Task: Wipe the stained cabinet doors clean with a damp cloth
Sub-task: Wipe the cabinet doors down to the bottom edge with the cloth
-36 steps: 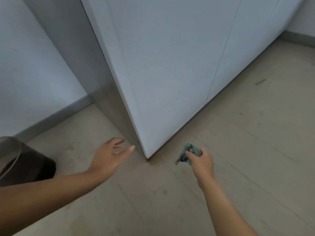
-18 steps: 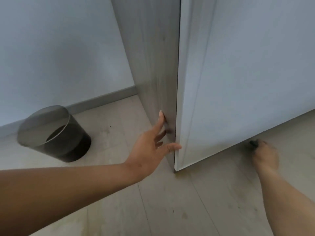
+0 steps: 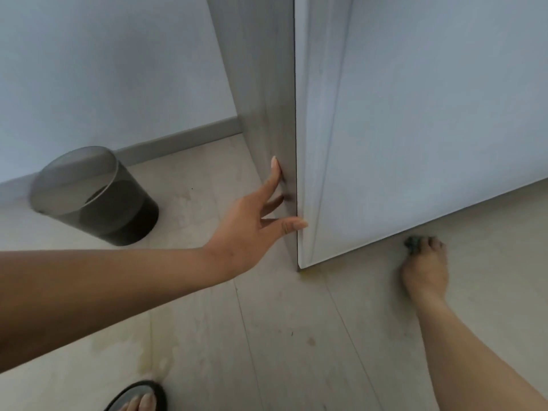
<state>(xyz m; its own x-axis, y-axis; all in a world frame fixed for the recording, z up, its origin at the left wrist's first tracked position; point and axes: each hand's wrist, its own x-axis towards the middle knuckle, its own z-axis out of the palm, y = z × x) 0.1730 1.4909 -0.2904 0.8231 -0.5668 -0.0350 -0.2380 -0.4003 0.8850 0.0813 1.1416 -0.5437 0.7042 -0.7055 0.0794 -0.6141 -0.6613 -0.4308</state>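
Note:
A tall pale cabinet door (image 3: 415, 129) fills the upper right, and its lower left corner hangs just above the floor. My left hand (image 3: 255, 223) rests with straight fingers on the grey wood-grain side panel (image 3: 264, 84), its thumb touching the door's edge. My right hand (image 3: 424, 271) is low beside the door's bottom edge and grips a small dark green cloth (image 3: 412, 242). Most of the cloth is hidden under the fingers.
A dark translucent round bin (image 3: 95, 197) stands on the floor at the left, near the wall's grey skirting (image 3: 178, 143). My foot in a black sandal (image 3: 139, 398) shows at the bottom edge. Pale floorboards (image 3: 281, 336) carry faint yellowish stains.
My view swung left and closer to the cabinet corner. My left hand rose from above the floor onto the side panel. My right hand with the cloth moved right along the door's bottom edge.

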